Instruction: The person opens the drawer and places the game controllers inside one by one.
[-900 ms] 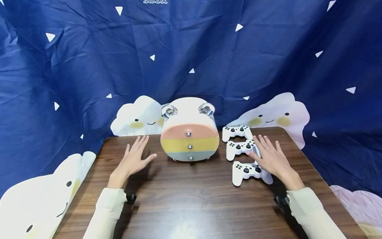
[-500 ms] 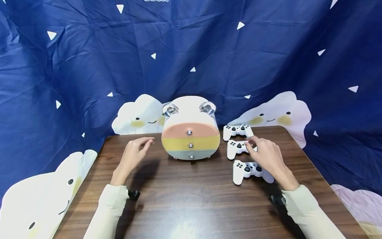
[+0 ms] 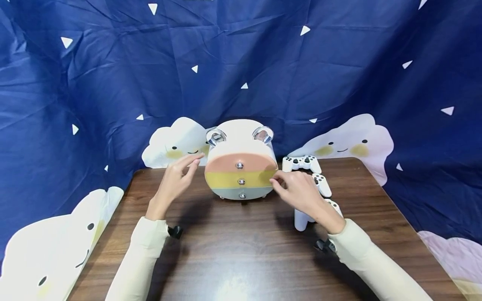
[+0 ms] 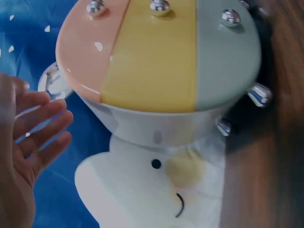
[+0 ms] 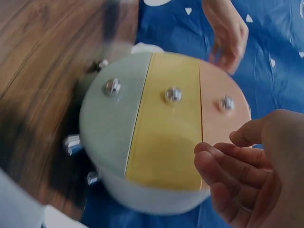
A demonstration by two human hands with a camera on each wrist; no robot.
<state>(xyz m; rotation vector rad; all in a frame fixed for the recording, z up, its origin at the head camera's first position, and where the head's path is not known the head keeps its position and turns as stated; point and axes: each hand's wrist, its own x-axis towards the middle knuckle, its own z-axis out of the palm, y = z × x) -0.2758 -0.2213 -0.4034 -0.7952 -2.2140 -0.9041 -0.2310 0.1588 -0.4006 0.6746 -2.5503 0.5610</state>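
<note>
A small oval drawer box (image 3: 241,175) stands at the back of the table, its front banded in pink, yellow and grey-green. Each band has a round silver knob (image 4: 231,18), and two silver rings sit on top; all three drawers look closed. My left hand (image 3: 174,182) hovers just left of the box, fingers loosely bent and holding nothing. In front of the box's right side is my right hand (image 3: 301,192), relaxed and bare, with fingertips near the yellow band. Whether those fingertips touch the front, I cannot tell.
White game controllers stand in a column right of the box: a back one (image 3: 301,163), a middle one (image 3: 322,185) and a front one (image 3: 301,219), the latter two partly hidden by my right hand. Behind the wooden table (image 3: 233,251) hangs a blue cloth (image 3: 241,54).
From above the controllers, my right hand has moved left to the box's front. My left hand has shifted right and forward toward the box, and both hands' fingers have bent from spread.
</note>
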